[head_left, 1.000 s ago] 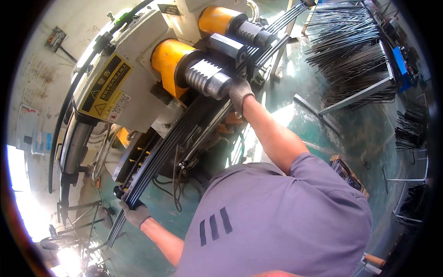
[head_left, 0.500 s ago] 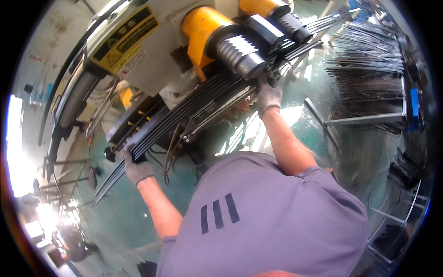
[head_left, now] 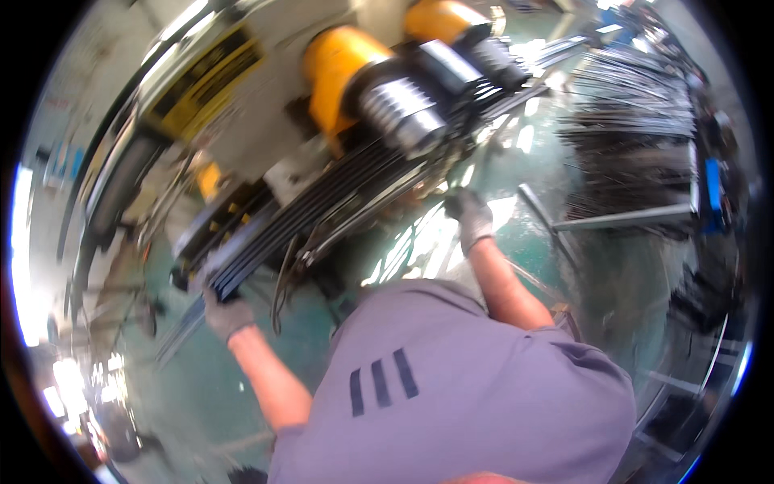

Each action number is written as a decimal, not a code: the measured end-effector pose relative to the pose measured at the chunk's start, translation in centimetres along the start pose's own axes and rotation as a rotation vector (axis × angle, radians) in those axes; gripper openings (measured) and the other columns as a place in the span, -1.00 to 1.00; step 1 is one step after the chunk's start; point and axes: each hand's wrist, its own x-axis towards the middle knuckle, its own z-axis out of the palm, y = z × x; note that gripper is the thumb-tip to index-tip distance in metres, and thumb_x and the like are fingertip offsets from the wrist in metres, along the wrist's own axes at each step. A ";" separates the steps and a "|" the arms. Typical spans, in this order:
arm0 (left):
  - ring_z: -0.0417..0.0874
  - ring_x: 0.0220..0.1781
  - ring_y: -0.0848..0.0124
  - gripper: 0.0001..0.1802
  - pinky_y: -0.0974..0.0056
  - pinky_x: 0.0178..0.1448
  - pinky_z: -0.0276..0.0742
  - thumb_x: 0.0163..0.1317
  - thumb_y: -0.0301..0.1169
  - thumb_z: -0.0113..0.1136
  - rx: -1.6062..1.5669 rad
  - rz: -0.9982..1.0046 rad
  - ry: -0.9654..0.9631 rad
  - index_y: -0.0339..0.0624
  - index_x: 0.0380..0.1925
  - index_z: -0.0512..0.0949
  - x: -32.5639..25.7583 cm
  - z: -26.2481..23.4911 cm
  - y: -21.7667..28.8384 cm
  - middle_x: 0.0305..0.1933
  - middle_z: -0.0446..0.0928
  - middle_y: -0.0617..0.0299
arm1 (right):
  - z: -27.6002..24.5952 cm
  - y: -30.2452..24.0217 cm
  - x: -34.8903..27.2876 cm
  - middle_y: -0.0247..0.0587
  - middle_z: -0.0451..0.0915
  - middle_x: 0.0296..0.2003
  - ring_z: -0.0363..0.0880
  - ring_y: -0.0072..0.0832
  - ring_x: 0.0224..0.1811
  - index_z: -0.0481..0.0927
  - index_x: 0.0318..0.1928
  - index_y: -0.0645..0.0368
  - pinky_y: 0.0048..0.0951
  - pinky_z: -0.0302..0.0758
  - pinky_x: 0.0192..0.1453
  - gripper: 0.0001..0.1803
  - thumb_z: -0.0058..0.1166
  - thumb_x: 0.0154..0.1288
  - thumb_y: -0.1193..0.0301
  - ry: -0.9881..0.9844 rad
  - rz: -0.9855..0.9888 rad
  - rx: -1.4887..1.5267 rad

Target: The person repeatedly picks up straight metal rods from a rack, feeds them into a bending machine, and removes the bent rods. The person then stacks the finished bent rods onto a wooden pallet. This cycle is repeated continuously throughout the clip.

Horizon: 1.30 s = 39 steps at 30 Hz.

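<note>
Handling dark metal rods at a floor-standing machine. We are seeing the bundle of long rods [head_left: 322, 194] lying lengthwise along the machine [head_left: 270, 105], running from the near left toward the far right; the near ribbed cylinder [head_left: 399, 113], mounted in a yellow housing [head_left: 339, 73], is partly hiding it. At the near left, the gloved left hand [head_left: 228, 315] is meeting the rods, its fingers wrapping around the bundle as far as the blur is letting us see. The gloved right hand [head_left: 472, 218] is hovering apart from the rods, on the near side of the cylinder and over the sunlit floor; it is holding nothing that we are able to make out, and we cannot tell whether its fingers are apart or together.

We are judging the rods to be largely in place along the machine. The left end is being held, so letting go there is not yet done; whether the rods are sitting in their final position, we cannot tell. To the right, many more rods [head_left: 633, 121] are lying on a metal rack [head_left: 629, 219]; we cannot tell whether they are finished or waiting.
</note>
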 end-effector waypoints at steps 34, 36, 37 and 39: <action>0.42 0.54 -0.04 -0.46 -0.17 0.68 0.23 0.66 -0.13 -0.08 -0.398 0.058 -0.058 -0.28 0.41 0.40 -2.0 -6.2 5.1 0.49 0.46 -0.04 | -7.8 6.7 3.3 -0.19 0.77 -0.18 0.70 -0.43 -0.21 0.72 0.07 0.20 -0.35 0.58 -0.14 -0.68 0.15 0.55 0.24 -0.125 0.013 -0.624; 0.47 0.50 -0.05 -0.47 -0.18 0.66 0.27 0.67 -0.10 -0.09 -0.404 0.107 -0.018 -0.28 0.36 0.44 0.7 -10.3 8.5 0.46 0.49 -0.05 | -8.7 7.7 3.1 -0.19 0.77 -0.19 0.70 -0.42 -0.22 0.72 0.06 0.19 -0.33 0.58 -0.16 -0.69 0.14 0.55 0.24 -0.071 0.077 -0.732; 0.50 0.46 -0.05 -0.47 -0.19 0.64 0.30 0.66 -0.08 -0.09 -0.379 0.150 0.029 -0.28 0.34 0.46 2.2 -12.3 10.2 0.43 0.51 -0.04 | -9.1 8.4 2.8 -0.19 0.77 -0.19 0.70 -0.41 -0.22 0.72 0.05 0.19 -0.33 0.58 -0.17 -0.70 0.14 0.55 0.24 -0.059 0.003 -0.713; 0.56 0.40 -0.04 -0.46 -0.20 0.59 0.37 0.66 -0.03 -0.08 -0.320 0.211 0.147 -0.27 0.29 0.48 5.1 -16.1 13.7 0.39 0.54 -0.02 | -9.6 9.8 2.2 -0.19 0.77 -0.20 0.70 -0.39 -0.23 0.72 0.05 0.18 -0.32 0.57 -0.19 -0.70 0.13 0.55 0.24 -0.034 0.009 -0.774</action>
